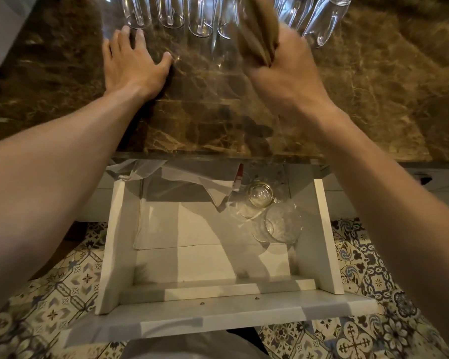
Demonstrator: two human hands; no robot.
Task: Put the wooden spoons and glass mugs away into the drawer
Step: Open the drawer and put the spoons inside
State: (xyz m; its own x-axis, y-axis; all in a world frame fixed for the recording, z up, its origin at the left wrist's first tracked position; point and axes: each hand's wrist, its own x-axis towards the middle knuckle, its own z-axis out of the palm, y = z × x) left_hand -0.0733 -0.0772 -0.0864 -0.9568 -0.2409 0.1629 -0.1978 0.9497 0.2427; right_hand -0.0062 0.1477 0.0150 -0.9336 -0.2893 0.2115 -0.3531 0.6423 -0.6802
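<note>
Marble counter bears your left hand, fingers spread flat, glass mugs just beyond its fingertips, while your right hand grips the wooden spoons, their length running away from you, the open drawer below and behind that wrist.

A brown marble countertop is carrying a row of glass mugs that is running along its far edge, partly cut off by the frame. The left hand is lying flat on the stone near the row's left end, fingers spread. Below the countertop's near edge, an open white drawer is holding a cluster of clear mugs touching one another toward its right rear corner, and pale translucent cloth is lying along its rear edge beside a small red-and-white item.
</note>
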